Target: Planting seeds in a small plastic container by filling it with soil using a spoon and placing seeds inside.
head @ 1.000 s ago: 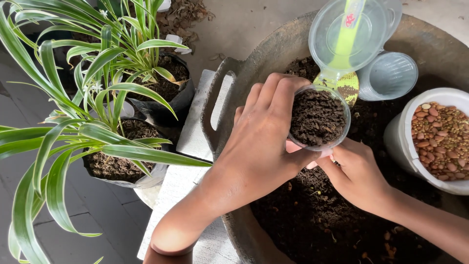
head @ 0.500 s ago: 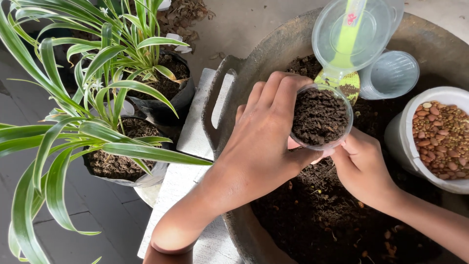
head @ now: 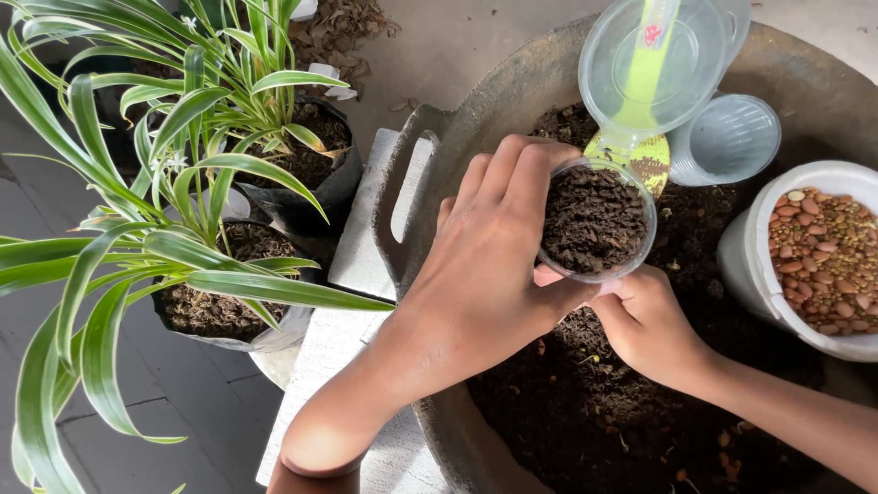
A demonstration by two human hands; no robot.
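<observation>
Here, the small clear cup point(head: 595, 220), packed to the brim with dark soil, sits in the grip of the left hand point(head: 489, 252), whose fingers curl over the cup's near rim and down its side. The left forearm reaches in from the lower left, crossing the edge of the big round basin point(head: 439, 165), with the wrist bent so the cup is held up over the soil bed point(head: 594, 402). The right hand point(head: 649, 325) is just below the cup, knuckles up, fingers tucked in under the cup's base; whether they pinch the base or some soil I cannot tell, as the fingertips are hidden. Its forearm comes in from the lower right. Just beyond the left hand's fingertips a green scoop point(head: 640, 110) lies across an empty clear cup point(head: 654, 64), with a second clear cup point(head: 727, 139) beside it. To the right of the right hand stands a white tub of beans point(head: 819, 261). Well to the left of the left arm are potted spider plants point(head: 210, 183).
</observation>
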